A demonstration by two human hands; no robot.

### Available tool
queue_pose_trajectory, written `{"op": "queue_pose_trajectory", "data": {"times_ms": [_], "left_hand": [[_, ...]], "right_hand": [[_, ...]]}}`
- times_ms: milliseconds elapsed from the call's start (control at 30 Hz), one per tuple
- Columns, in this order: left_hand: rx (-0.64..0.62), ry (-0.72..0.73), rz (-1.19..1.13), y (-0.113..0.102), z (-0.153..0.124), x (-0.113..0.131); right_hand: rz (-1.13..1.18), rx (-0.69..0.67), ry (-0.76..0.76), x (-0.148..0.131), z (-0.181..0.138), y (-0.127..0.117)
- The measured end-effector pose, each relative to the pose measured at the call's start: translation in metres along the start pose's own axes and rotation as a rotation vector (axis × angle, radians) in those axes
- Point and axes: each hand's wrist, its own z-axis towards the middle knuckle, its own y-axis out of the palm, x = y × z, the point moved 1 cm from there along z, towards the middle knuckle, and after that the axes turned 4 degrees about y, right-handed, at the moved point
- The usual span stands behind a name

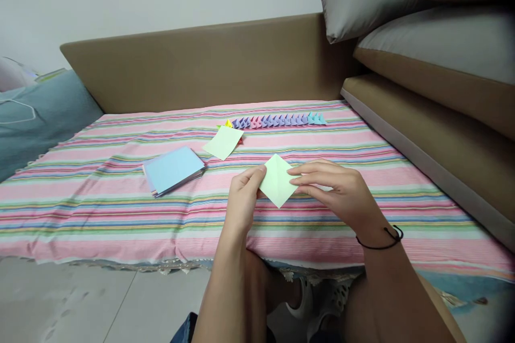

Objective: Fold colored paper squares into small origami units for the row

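I hold a pale green square of paper (277, 182) above the striped cloth (100, 198), turned like a diamond. My left hand (243, 198) pinches its left corner and my right hand (341, 193) pinches its right corner. A second pale green sheet (223, 142) lies flat on the cloth just beyond. A stack of coloured paper (174, 170) with a light blue top sheet sits to the left of my hands. A row of small folded paper pieces (277, 120), mostly purple with yellow and teal at the ends, lines the far side.
The cloth covers a low bed with a brown padded backrest (209, 64). Grey and brown cushions (434, 48) are stacked at the right. A teal cushion (36, 118) lies at the left. Tiled floor (100, 305) is below the bed's front edge.
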Motion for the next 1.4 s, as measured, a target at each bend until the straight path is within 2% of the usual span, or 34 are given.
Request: {"op": "queue_pose_trajectory", "data": {"times_ms": [133,300,400,500,567,700,767,867,1033,1100,1167,1267,1400], "left_hand": [[-0.029,0.049,0.106,-0.001,0.000,0.001],[-0.055,0.202,0.276,0.001,-0.002,0.003],[-0.025,0.236,0.353,0.003,-0.003,0.003],[0.010,0.244,0.330,0.005,-0.004,0.003],[-0.037,0.224,0.267,0.005,-0.004,0.005],[-0.250,0.141,0.092,0.001,-0.005,0.008],[-0.295,0.101,0.079,-0.001,-0.005,0.009],[-0.267,0.102,0.102,-0.001,-0.005,0.010],[-0.177,0.212,0.168,0.004,-0.007,0.015],[-0.158,0.253,0.207,0.006,-0.008,0.016],[-0.157,0.285,0.241,0.008,-0.009,0.016],[-0.161,0.324,0.275,0.011,-0.010,0.014],[-0.110,0.304,0.187,0.014,-0.011,0.012]], "right_hand": [[0.013,0.012,0.029,0.000,-0.001,-0.005],[0.025,-0.022,0.084,0.001,-0.001,-0.009],[0.044,-0.037,0.117,0.000,-0.001,-0.010],[0.097,-0.026,0.134,-0.002,0.000,-0.011],[0.124,0.013,0.184,-0.003,0.000,-0.011],[0.178,0.147,0.319,0.000,-0.002,-0.011],[0.208,0.171,0.346,0.002,-0.004,-0.011],[0.230,0.138,0.344,0.003,-0.005,-0.013],[0.233,-0.020,0.237,0.000,-0.002,-0.017],[0.250,-0.051,0.237,-0.002,-0.001,-0.015],[0.296,-0.014,0.279,-0.003,0.000,-0.011],[0.427,0.122,0.405,-0.004,0.001,-0.002],[0.559,0.228,0.577,-0.004,0.002,0.006]]}}
